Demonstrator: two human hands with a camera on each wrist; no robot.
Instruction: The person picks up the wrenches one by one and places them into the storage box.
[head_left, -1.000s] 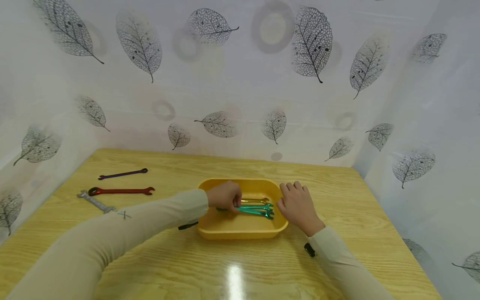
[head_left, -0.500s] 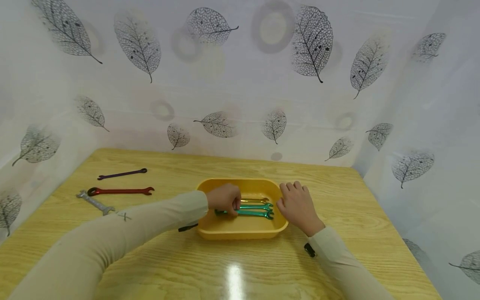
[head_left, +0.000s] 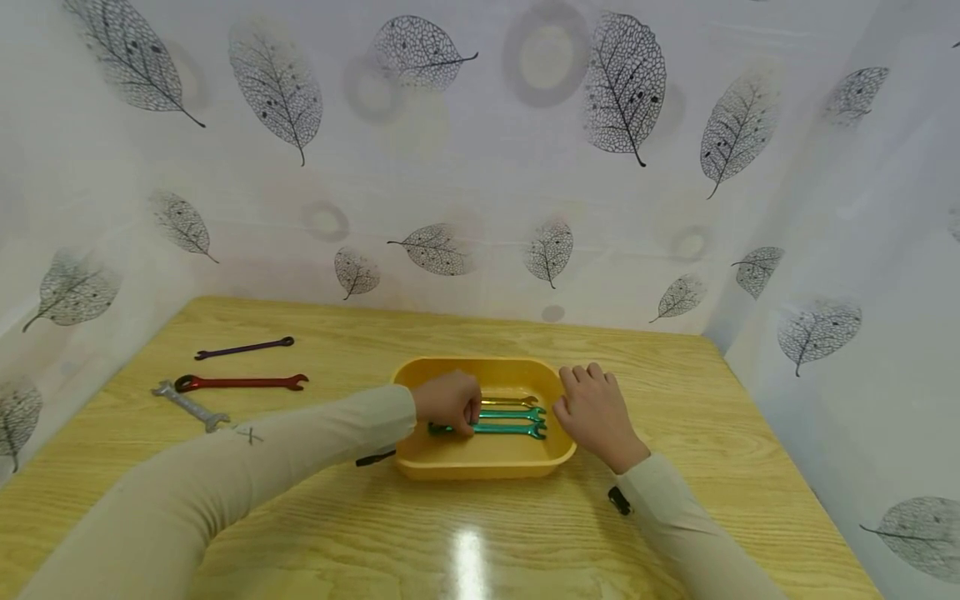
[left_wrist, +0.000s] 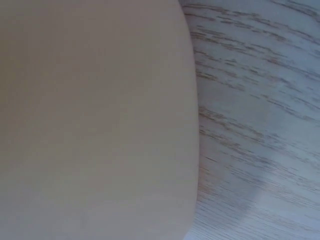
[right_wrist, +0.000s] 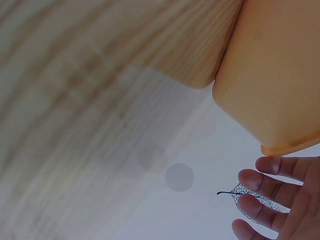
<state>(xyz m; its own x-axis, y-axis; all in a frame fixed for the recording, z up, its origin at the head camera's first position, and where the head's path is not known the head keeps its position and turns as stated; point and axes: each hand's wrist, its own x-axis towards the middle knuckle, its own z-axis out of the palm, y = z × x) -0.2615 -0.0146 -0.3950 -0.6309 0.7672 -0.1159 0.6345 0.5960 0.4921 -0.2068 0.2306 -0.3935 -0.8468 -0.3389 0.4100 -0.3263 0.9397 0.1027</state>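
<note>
My left hand [head_left: 452, 400] reaches into the yellow plastic tray [head_left: 487, 470], its fingers pinching the nearer green wrench [head_left: 510, 428]. That wrench lies low in the tray, jaw end to the right. Just behind it is a second green wrench [head_left: 510, 413], and a gold wrench [head_left: 510, 402] lies farther back; the hand hides their left parts. My right hand [head_left: 597, 412] holds the tray's right rim, thumb over the inner side. In the right wrist view its fingers [right_wrist: 270, 187] are spread and loosely bent, one fingertip at the rim [right_wrist: 285, 150]. Mostly sleeve [left_wrist: 100, 120] fills the left wrist view.
To the left on the wooden table [head_left: 337, 533] lie a purple wrench [head_left: 243, 348], a red wrench [head_left: 243, 382] and a silver wrench [head_left: 191, 405]. The silver one is close to the left sleeve. A leaf-patterned covering [head_left: 480, 167] rises behind and beside the table.
The nearer green wrench was slanted against the other one; its shaft has turned and come toward me, and now lies roughly parallel. My left hand shifted slightly; the right hand stayed still.
</note>
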